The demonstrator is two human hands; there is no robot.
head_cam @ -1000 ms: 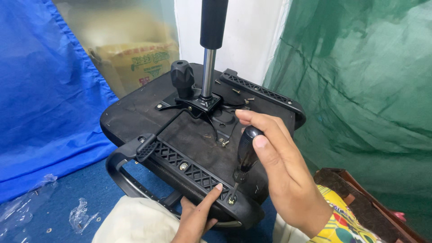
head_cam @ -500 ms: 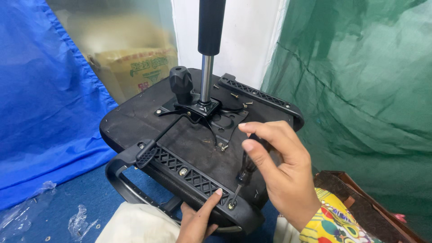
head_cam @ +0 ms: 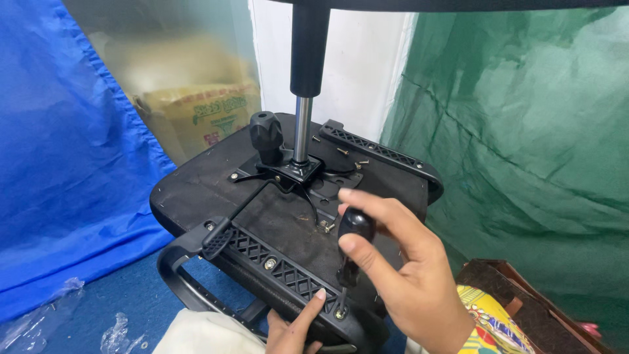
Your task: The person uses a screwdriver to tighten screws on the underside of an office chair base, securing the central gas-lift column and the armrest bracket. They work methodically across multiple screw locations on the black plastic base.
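Screwdriver (head_cam: 350, 252) raised upright, right hand (head_cam: 406, 275) shifted rightward

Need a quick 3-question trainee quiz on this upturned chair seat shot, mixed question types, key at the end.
1. True or false: the right hand grips a black-handled screwdriver.
2. Where is the left hand's fingertip? A) on the black latticed plastic armrest bracket B) on the black round knob C) on the chrome gas-lift cylinder
3. Fill in: the screwdriver tip meets a ___ in the bracket's near end.

Key: 1 true; 2 A; 3 screw.
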